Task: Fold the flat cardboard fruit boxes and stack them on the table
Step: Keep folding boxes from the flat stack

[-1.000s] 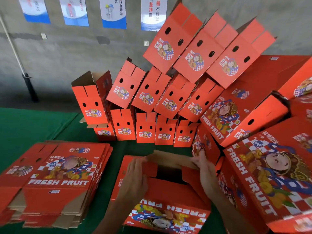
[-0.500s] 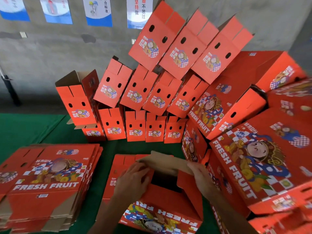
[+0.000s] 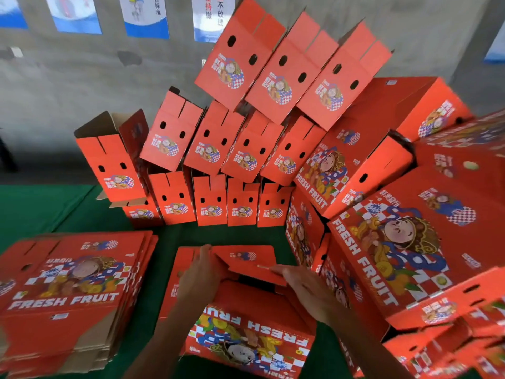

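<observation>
two hands work on one red box (image 3: 246,318) near the front edge of the desk (image 3: 46,209), which is covered in green cloth. the box lies with its printed "fresh fruit" side facing up and toward the person, and its far end is partly open, with a dark gap showing between the flaps. the left hand (image 3: 200,277) rests on the left flap, fingers (image 3: 203,254) held straight and close together, pressing flat on the cardboard. the right hand (image 3: 306,291) lies on the right side of the opening, fingers (image 3: 278,269) stretched out flat along the edge of the top flap (image 3: 246,261), touching it rather than curling round it.

at the front left corner of the desk sits a pile of flat boxes (image 3: 73,291), printed side up, with plain brown cardboard edges showing at its near end. along the back edge stands a row of folded boxes (image 3: 210,201) upright, with more folded ones leaning on top of them in tilted rows that climb toward the wall. on the right side of the desk, larger-looking folded boxes (image 3: 396,242) are heaped just beside the one being handled. posters (image 3: 144,17) hang on the grey wall behind.
</observation>
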A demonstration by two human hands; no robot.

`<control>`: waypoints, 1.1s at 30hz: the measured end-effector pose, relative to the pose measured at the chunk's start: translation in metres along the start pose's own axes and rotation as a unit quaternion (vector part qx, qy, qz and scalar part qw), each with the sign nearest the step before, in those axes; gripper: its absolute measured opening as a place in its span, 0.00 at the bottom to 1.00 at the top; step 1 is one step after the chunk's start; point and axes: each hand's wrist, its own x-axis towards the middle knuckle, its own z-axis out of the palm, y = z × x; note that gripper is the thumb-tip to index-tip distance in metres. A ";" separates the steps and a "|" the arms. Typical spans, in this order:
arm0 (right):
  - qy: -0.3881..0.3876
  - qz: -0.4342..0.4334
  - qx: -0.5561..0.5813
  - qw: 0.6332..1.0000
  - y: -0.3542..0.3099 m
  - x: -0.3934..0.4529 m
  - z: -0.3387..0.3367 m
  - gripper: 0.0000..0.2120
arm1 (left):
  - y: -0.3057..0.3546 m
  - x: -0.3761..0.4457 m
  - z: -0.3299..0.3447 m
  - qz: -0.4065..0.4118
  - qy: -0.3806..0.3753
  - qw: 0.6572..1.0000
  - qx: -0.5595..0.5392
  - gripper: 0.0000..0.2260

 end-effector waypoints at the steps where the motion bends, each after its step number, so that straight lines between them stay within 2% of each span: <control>1: -0.018 0.008 -0.021 1.000 0.003 0.001 0.002 0.27 | 0.001 -0.002 0.001 0.002 0.008 1.000 -0.002 0.16; 3: -0.057 0.032 -0.051 0.997 0.007 0.004 0.004 0.31 | 0.006 -0.004 0.001 0.002 0.009 1.000 0.008 0.16; 6: -0.067 0.064 -0.079 0.993 0.008 0.012 0.005 0.38 | 0.009 -0.002 0.003 -0.009 -0.043 0.997 0.069 0.27; 9: -0.073 0.048 -0.155 0.984 0.005 0.020 0.007 0.39 | 0.004 0.000 0.010 -0.018 -0.090 0.993 0.077 0.38; 11: -0.070 0.038 -0.191 0.978 -0.002 0.026 0.013 0.38 | -0.006 -0.001 0.015 -0.019 -0.110 0.990 0.085 0.41; 17: -0.094 0.010 -0.287 0.953 -0.021 0.039 0.037 0.36 | -0.033 -0.007 0.014 -0.037 -0.146 0.987 0.051 0.47; 21: -0.097 0.015 -0.290 0.952 -0.021 0.032 0.039 0.36 | -0.028 -0.013 0.015 -0.014 -0.147 0.983 0.110 0.48; 23: -0.071 0.054 -0.235 0.968 -0.023 0.026 0.032 0.34 | -0.026 -0.016 0.014 -0.016 -0.134 0.986 0.101 0.42; 25: 0.035 0.108 -0.054 0.992 -0.029 0.020 0.024 0.36 | -0.027 -0.017 0.012 -0.029 -0.119 0.989 0.087 0.37; 26: 0.097 0.147 0.018 0.984 -0.028 0.018 0.020 0.37 | -0.029 -0.017 0.010 -0.046 -0.116 0.988 0.089 0.37; 27: 0.127 0.210 0.066 0.967 -0.024 0.017 0.014 0.39 | -0.032 -0.017 0.010 -0.067 -0.117 0.986 0.094 0.37; 28: 0.115 0.288 0.119 0.943 -0.016 0.015 0.009 0.40 | -0.035 -0.017 0.010 -0.088 -0.121 0.984 0.097 0.37; 30: 0.014 0.404 0.262 0.876 0.004 0.006 0.005 0.39 | -0.044 -0.016 0.010 -0.115 -0.123 0.981 0.101 0.34; 31: -0.037 0.430 0.309 0.848 0.013 -0.001 0.005 0.37 | -0.048 -0.015 0.009 -0.124 -0.117 0.980 0.104 0.32; 33: -0.113 0.453 0.326 0.822 0.025 -0.014 0.009 0.30 | -0.053 -0.010 0.007 -0.140 -0.107 0.978 0.108 0.29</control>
